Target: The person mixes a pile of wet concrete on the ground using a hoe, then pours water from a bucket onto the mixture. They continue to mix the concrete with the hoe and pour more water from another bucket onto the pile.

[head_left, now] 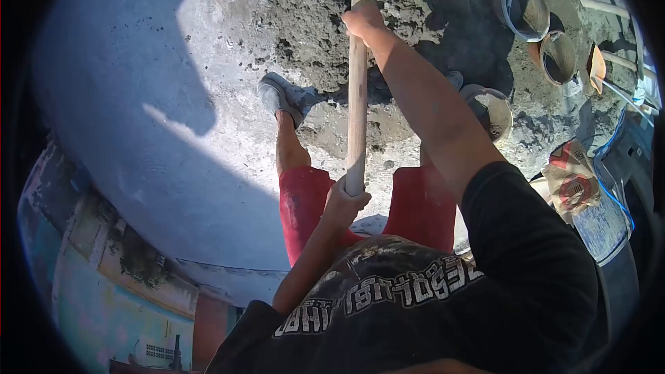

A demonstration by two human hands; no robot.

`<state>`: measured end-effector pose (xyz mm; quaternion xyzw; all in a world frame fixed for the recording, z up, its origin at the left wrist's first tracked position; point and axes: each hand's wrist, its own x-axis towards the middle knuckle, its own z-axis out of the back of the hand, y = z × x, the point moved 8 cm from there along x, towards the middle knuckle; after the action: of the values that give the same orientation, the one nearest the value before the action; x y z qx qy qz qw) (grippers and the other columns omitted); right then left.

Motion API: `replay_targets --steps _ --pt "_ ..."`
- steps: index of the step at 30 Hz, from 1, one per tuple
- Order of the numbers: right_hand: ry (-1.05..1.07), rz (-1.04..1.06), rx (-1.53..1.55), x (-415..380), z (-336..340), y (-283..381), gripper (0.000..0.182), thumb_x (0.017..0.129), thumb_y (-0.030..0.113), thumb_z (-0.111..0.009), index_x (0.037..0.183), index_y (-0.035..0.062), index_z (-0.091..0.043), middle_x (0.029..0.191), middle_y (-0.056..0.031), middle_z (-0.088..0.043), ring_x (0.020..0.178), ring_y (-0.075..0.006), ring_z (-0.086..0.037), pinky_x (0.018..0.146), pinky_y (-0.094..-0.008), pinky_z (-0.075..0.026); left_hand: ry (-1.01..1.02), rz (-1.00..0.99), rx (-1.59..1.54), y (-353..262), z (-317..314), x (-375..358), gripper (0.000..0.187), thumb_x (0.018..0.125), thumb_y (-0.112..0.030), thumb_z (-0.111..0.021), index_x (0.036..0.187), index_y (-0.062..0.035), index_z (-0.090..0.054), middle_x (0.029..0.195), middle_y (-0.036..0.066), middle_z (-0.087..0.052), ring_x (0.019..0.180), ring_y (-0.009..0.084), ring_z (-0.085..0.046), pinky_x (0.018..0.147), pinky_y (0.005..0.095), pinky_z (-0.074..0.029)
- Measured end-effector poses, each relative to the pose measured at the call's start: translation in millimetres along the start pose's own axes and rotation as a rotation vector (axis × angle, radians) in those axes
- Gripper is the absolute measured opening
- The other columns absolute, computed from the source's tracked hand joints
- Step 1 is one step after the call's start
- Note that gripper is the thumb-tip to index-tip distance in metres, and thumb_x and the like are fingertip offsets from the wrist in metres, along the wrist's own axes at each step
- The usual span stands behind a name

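Note:
A long, pale wooden tool handle (357, 107) runs from near my waist up past the top edge of the view, so the tool's head is out of sight. Close to the handle's lower end, my left hand (344, 204) is closed round it. Much farther up, with the arm stretched out, my right hand (363, 18) also grips it. Beneath and beyond the handle lies a heap of wet grey mortar (312, 21), lumpy and spread over the ground. My left foot, in a grey-coated shoe (277, 95), stands at the heap's near edge.
Several buckets stand to the right, among them a large one (523, 10), a brownish one (558, 57) and one by my right leg (493, 114). A printed paper sack (571, 180) lies at the right near a blue hose (618, 201). A wall (118, 305) is at lower left.

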<state>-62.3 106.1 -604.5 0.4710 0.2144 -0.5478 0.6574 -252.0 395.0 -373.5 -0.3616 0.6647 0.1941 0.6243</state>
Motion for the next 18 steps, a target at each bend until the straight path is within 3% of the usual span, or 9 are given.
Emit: replay_targets --steps 1,2,3,4,8,10,14,16,18 --pt "-0.181 -0.006 -0.079 -39.6 -21.1 -20.2 0.050 0.079 0.011 -0.065 0.120 -0.0094 -0.044 0.108 -0.0307 -0.062 0.085 -0.0325 -0.069 0.068 -0.0375 -0.057 -0.065 0.017 0.061 25.9 28.2 -20.7 0.033 0.072 -0.019 -0.070 0.096 0.0010 -0.058 0.072 0.005 -0.059 0.065 0.0151 -0.057 0.061 0.0341 -0.049" --pt "-0.176 -0.043 -0.040 -62.9 -38.4 -41.7 0.059 0.079 0.011 -0.067 0.125 -0.0059 -0.034 0.109 -0.0288 -0.060 0.085 -0.0320 -0.068 0.064 -0.0385 -0.058 -0.137 0.039 0.122 49.3 61.5 -42.8 0.035 0.071 -0.019 -0.071 0.098 0.0003 -0.059 0.074 0.005 -0.060 0.065 0.0154 -0.057 0.062 0.0338 -0.049" --pt "-0.047 -0.171 0.275 -89.7 -49.8 -63.5 0.060 0.074 0.015 -0.070 0.120 -0.0045 -0.035 0.111 -0.0271 -0.060 0.105 -0.0384 -0.062 0.081 -0.0453 -0.055 -0.140 0.035 0.279 63.3 84.1 -61.1 0.041 0.068 -0.022 -0.072 0.103 -0.0022 -0.062 0.077 0.010 -0.065 0.069 0.0208 -0.063 0.066 0.0354 -0.051" --pt "-0.022 -0.150 0.562 -124.8 -44.9 -68.1 0.050 0.077 0.003 -0.067 0.116 0.0011 -0.035 0.087 -0.0130 -0.054 0.070 -0.0251 -0.060 0.051 -0.0351 -0.054 -0.143 -0.009 0.450 67.5 93.8 -79.8 0.042 0.067 -0.022 -0.073 0.103 -0.0039 -0.063 0.080 0.013 -0.066 0.072 0.0244 -0.065 0.068 0.0364 -0.052" --pt "-0.118 -0.107 0.917 -198.6 -30.4 -117.9 0.059 0.075 -0.002 -0.065 0.121 0.0119 -0.031 0.084 -0.0109 -0.050 0.063 -0.0230 -0.058 0.049 -0.0399 -0.053 -0.139 -0.117 0.637 91.4 110.1 -106.7 0.034 0.064 -0.023 -0.074 0.092 -0.0048 -0.065 0.078 0.019 -0.065 0.069 0.0289 -0.066 0.064 0.0385 -0.051" --pt "-0.090 -0.163 0.909 -219.9 21.0 -98.9 0.055 0.075 -0.001 -0.064 0.119 0.0097 -0.033 0.083 -0.0105 -0.051 0.057 -0.0228 -0.056 0.051 -0.0403 -0.052 -0.101 -0.088 0.628 105.0 101.4 -106.8 0.032 0.065 -0.023 -0.074 0.091 -0.0052 -0.065 0.077 0.017 -0.065 0.068 0.0285 -0.066 0.064 0.0382 -0.051" --pt "-0.264 0.034 0.717 -123.3 156.4 -61.4 0.047 0.076 0.003 -0.065 0.114 0.0066 -0.038 0.075 -0.0082 -0.052 0.056 -0.0208 -0.056 0.048 -0.0368 -0.049 0.130 -0.279 0.434 1.1 5.9 -22.9 0.033 0.069 -0.023 -0.071 0.092 -0.0019 -0.060 0.069 0.016 -0.060 0.062 0.0234 -0.060 0.060 0.0375 -0.047" --pt "-0.259 0.091 0.637 -40.2 208.1 -44.6 0.020 0.080 0.008 -0.064 0.094 0.0016 -0.052 0.068 -0.0086 -0.056 0.053 -0.0212 -0.057 0.046 -0.0382 -0.049 0.056 -0.452 0.452 -66.1 -34.8 23.4 0.032 0.071 -0.024 -0.066 0.092 0.0000 -0.058 0.066 0.014 -0.057 0.059 0.0232 -0.055 0.060 0.0369 -0.047" --pt "-0.244 0.115 0.474 34.9 237.4 -33.8 0.012 0.081 0.009 -0.064 0.085 -0.0005 -0.057 0.066 -0.0099 -0.058 0.053 -0.0220 -0.059 0.046 -0.0399 -0.050 0.072 -0.412 0.357 -118.5 -57.6 52.0 0.033 0.072 -0.023 -0.065 0.094 0.0004 -0.057 0.066 0.013 -0.056 0.060 0.0233 -0.055 0.062 0.0365 -0.047"
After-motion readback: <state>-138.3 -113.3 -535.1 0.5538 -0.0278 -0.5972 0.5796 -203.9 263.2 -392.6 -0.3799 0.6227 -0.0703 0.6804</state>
